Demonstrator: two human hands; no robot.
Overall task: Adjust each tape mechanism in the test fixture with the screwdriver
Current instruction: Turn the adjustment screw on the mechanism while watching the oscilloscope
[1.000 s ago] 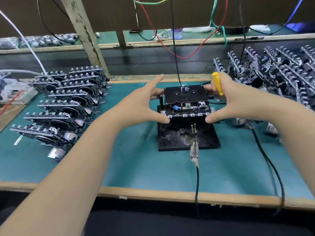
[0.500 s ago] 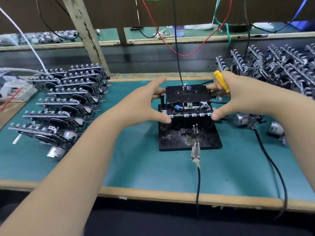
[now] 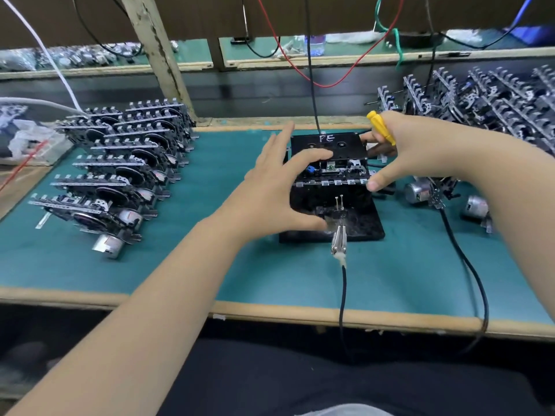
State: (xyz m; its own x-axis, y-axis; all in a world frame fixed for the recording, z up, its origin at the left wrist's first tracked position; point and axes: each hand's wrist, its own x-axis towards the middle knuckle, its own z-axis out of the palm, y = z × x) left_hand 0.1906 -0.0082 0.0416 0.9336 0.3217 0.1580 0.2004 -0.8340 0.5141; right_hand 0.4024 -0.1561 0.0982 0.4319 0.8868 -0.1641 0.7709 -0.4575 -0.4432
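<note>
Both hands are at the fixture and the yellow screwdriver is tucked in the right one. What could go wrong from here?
1. The screwdriver is only tucked in the right hand, whose thumb presses the tape mechanism; it might slip.
2. The left hand hangs near the clip on the test fixture pins; a brush could unclip it.

Both forearms are bare from the frame edge to the wrist, with no sleeve, watch, band or glove; the left hand (image 3: 270, 190) and right hand (image 3: 420, 151) carry no rings. Fingernails are short and unpainted; below, dark clothing covers the lap, with a pale grey patch at the bottom edge.
</note>
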